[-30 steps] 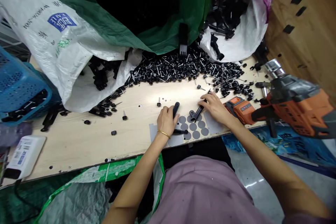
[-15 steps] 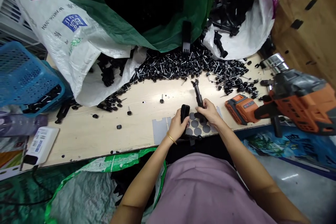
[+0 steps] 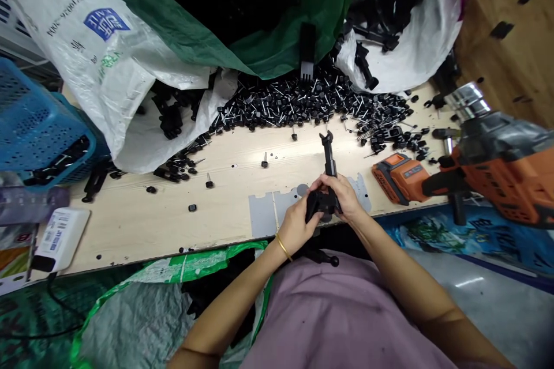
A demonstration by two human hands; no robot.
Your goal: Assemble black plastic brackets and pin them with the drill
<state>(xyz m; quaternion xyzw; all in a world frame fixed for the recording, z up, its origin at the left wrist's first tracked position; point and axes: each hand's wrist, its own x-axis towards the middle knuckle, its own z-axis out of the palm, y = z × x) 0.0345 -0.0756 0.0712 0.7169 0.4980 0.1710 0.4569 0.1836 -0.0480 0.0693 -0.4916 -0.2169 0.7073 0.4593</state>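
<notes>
My left hand [image 3: 298,220] is closed around a black plastic clamp piece [image 3: 315,203]. Meeting it, my right hand [image 3: 344,195] grips a black rod-like part [image 3: 329,155] whose forked end points away from me. The two black parts come together between my hands, and fingers cover where they touch. Beneath lies a grey sheet of round pads [image 3: 285,200], partly hidden by my hands. Another black piece with a ball end [image 3: 322,257] shows at the table's front edge, near my lap.
A heap of black-headed screws [image 3: 277,102] spreads along the back of the table, below a green sack [image 3: 251,52]. To the right are an orange battery [image 3: 400,177] and an orange power drill [image 3: 506,167]. A blue basket [image 3: 43,127] and a white box [image 3: 63,239] stand left.
My hands have moved together, bringing the clamp piece from upright beside the rod part to against it. The rod now points more straight ahead. The camera view has shifted slightly.
</notes>
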